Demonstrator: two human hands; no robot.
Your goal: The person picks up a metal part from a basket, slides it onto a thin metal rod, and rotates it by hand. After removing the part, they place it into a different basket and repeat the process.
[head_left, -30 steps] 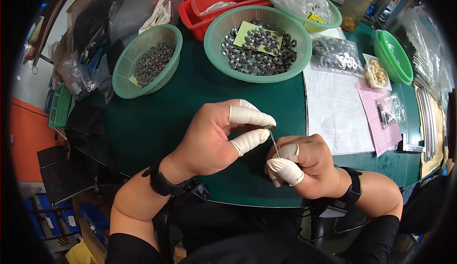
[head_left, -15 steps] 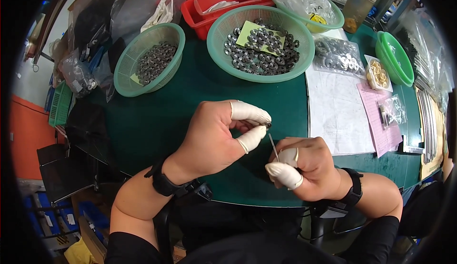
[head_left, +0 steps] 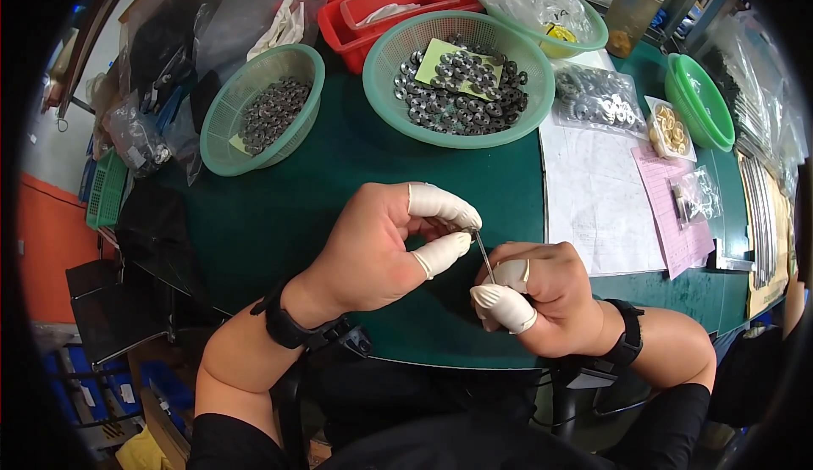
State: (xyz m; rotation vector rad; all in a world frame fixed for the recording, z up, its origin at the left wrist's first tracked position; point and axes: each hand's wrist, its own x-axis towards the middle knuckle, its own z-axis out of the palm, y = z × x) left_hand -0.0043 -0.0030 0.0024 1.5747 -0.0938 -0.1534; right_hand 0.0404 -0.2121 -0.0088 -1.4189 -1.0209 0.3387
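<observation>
Two hands meet just above the near edge of the dark green table [head_left: 279,216]: the right hand [head_left: 542,301], fist closed, grips a thin metal pin [head_left: 483,256] upright between its white-cotted fingertips, while the left hand [head_left: 381,246] pinches a small metal part [head_left: 468,231] at the pin's top between cotted thumb and forefinger. Farther back stand a small green basket [head_left: 262,106] and a large green basket [head_left: 461,76], both holding metal rings, with a red tray [head_left: 398,4] behind.

Head view, looking steeply down from above

One wide fisheye camera on the person's head faces down and forward over the green surface [head_left: 339,182]; both hands sit close beneath it at centre, forearms enter from the lower edge, baskets [head_left: 457,76] lie farther off, and edges bend toward the dark rim.
</observation>
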